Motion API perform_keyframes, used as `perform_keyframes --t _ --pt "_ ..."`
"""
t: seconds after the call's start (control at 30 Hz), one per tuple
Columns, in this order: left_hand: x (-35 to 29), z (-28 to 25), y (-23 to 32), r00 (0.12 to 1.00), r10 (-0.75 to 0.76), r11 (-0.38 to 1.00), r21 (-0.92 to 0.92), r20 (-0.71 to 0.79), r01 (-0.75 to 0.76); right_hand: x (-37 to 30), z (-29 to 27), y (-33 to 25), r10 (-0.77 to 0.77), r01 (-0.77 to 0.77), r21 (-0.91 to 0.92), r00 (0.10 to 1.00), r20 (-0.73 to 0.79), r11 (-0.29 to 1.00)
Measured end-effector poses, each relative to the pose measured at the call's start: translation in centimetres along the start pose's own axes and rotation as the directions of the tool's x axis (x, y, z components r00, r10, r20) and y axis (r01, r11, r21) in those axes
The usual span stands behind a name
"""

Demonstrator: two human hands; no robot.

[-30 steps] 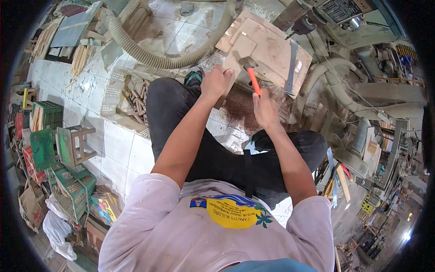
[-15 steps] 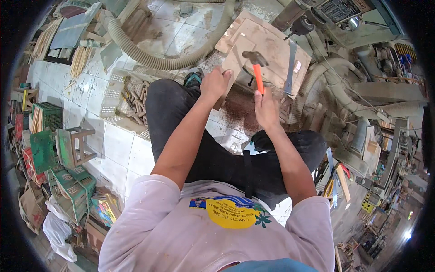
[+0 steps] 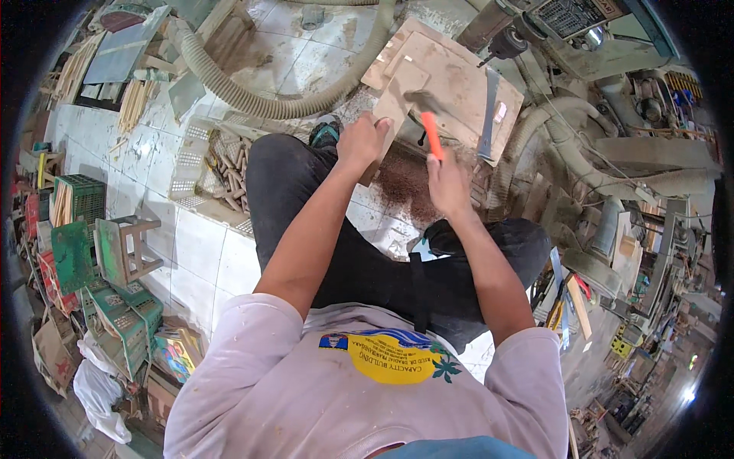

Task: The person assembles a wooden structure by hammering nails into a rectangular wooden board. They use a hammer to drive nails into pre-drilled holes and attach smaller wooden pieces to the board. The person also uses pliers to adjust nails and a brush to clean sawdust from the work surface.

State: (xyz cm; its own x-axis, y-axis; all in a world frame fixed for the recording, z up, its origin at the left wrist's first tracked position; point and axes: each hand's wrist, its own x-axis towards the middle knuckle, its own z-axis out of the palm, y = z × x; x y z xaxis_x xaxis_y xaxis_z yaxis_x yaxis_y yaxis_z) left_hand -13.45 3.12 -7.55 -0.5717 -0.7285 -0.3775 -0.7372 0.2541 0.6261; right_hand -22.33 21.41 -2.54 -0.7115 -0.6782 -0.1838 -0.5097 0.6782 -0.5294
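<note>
My left hand (image 3: 361,144) is closed around the lower end of a flat wooden piece (image 3: 397,98), which leans over the left part of a dusty board surface (image 3: 462,73). In my right hand (image 3: 449,183) is a hammer (image 3: 433,138) with an orange handle. Its dark head is smeared by motion and sits close beside the wooden piece's right edge; whether they touch I cannot tell. A long dark metal strip (image 3: 488,118) lies along the right side of the board surface, with a small pale block (image 3: 500,112) beside it.
A drill chuck (image 3: 508,44) hangs over the board's far right. A ribbed hose (image 3: 229,90) curves across the floor at the far left. Left of my crossed legs stands a plastic crate (image 3: 186,200) of short wooden sticks. Brown sawdust (image 3: 409,191) lies below the board.
The hammer has swung left, bringing its head nearer the wooden piece, and its handle tilts more to the left. My left hand has stayed almost still.
</note>
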Motion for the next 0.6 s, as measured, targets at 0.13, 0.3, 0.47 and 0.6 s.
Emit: perform_keyframes --t 0.13,0.3,0.47,0.6 --pt "0.0 0.4 -0.2 1.000 0.008 1.000 0.012 -0.017 -0.008 0.3 0.9 1.5 -0.046 0.045 -0.019 0.997 -0.056 0.999" --pt "0.2 0.3 -0.3 0.998 0.047 0.999 0.000 -0.039 -0.047 0.4 0.7 1.5 -0.083 0.085 0.018 0.992 -0.096 0.996" --pt "0.2 -0.1 -0.1 0.998 0.042 0.999 -0.017 -0.049 -0.043 1.3 0.7 0.7 0.021 -0.017 -0.061 0.998 0.064 0.998" --pt "-0.3 -0.5 0.5 1.000 0.002 1.000 -0.002 -0.023 -0.002 0.2 0.4 0.3 -0.013 0.012 -0.085 1.000 -0.004 0.996"
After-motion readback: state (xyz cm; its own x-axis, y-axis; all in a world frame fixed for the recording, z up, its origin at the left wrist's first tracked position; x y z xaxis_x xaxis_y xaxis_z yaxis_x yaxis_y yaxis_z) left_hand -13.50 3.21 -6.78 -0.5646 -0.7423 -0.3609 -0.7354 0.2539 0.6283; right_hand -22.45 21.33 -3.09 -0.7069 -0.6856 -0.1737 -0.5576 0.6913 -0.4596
